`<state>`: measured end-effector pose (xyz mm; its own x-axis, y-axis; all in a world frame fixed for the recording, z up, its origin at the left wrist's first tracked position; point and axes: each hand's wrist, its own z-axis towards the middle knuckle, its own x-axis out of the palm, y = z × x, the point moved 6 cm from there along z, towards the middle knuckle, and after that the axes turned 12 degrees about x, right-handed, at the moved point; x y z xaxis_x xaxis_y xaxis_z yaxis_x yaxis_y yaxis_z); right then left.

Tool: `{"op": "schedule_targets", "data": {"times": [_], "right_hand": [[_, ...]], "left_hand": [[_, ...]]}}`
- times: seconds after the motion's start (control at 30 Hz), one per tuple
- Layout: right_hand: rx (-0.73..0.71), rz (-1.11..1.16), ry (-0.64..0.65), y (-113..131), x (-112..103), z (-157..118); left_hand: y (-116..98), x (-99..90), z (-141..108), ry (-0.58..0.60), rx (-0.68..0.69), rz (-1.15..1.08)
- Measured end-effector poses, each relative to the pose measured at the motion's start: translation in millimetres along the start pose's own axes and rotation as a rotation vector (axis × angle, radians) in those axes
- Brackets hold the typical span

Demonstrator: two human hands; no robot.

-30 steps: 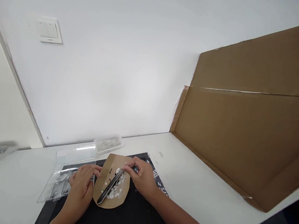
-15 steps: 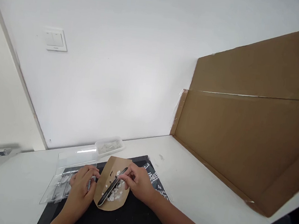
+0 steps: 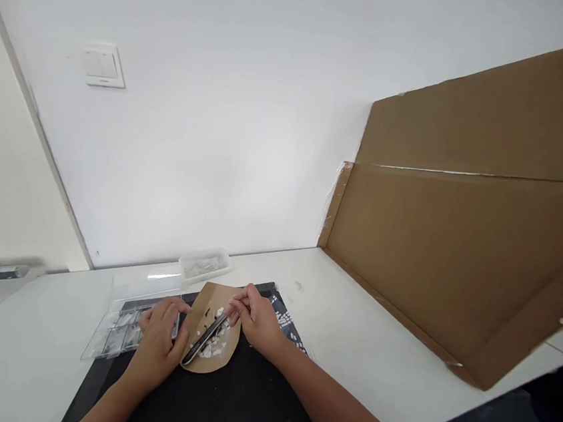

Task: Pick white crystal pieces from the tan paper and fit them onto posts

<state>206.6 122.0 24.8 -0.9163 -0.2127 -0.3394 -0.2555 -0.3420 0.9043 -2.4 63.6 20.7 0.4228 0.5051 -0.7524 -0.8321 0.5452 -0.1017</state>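
A fan-shaped piece of brown kraft paper (image 3: pixel 218 364) lies on a black mat, strewn with small white bits (image 3: pixel 218 351) and a few dark slivers. Across it slants a long, slim black tool with a pale edge (image 3: pixel 205 340); its exact kind is unclear. My right hand (image 3: pixel 257 319) is pinched at the tool's upper end, over the paper's right side; what the fingertips grip is hidden. By the paper's left edge, my left hand (image 3: pixel 161 339) has its thumb apart from loosely bent fingers. It partly covers a clear compartment case (image 3: pixel 114 338).
A white tray (image 3: pixel 205 265) of pale pieces stands against the wall. Under the paper is the black mat (image 3: pixel 221 406), with a sheet bearing white rectangles (image 3: pixel 286 322) at its right. A large cardboard panel (image 3: pixel 448 255) stands at the right of the white table (image 3: pixel 347 352).
The view has shifted slightly. My right hand has lifted a little along the black tool towards its upper end. My left hand stays beside the paper, its thumb now nearer the edge.
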Motion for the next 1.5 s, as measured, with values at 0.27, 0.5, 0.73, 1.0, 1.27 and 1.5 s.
{"op": "schedule_targets", "data": {"times": [0.27, 0.5, 0.73, 1.0, 1.27, 1.5], "right_hand": [[-0.004, -0.036, 0.011, 0, -3, 1], [-0.031, -0.093, 0.028, 8, -9, -3], [-0.194, -0.33, -0.08, 17, -12, -6], [-0.191, -0.404, -0.026, 14, -3, -9], [-0.151, -0.429, 0.0, 9, 1, -8], [-0.15, -0.438, 0.017, 7, 3, -8]], "left_hand": [[0, -3.5, 1, 0.039, 0.001, 0.014], [-4, -6.2, 2, 0.141, 0.043, -0.006], [-12, -5.4, 5, 0.159, 0.061, -0.015], [-18, -10.0, 5, 0.177, 0.088, -0.038], [-37, -10.0, 7, 0.291, 0.255, -0.114], [-40, -7.7, 8, 0.343, 0.288, -0.148]]}}
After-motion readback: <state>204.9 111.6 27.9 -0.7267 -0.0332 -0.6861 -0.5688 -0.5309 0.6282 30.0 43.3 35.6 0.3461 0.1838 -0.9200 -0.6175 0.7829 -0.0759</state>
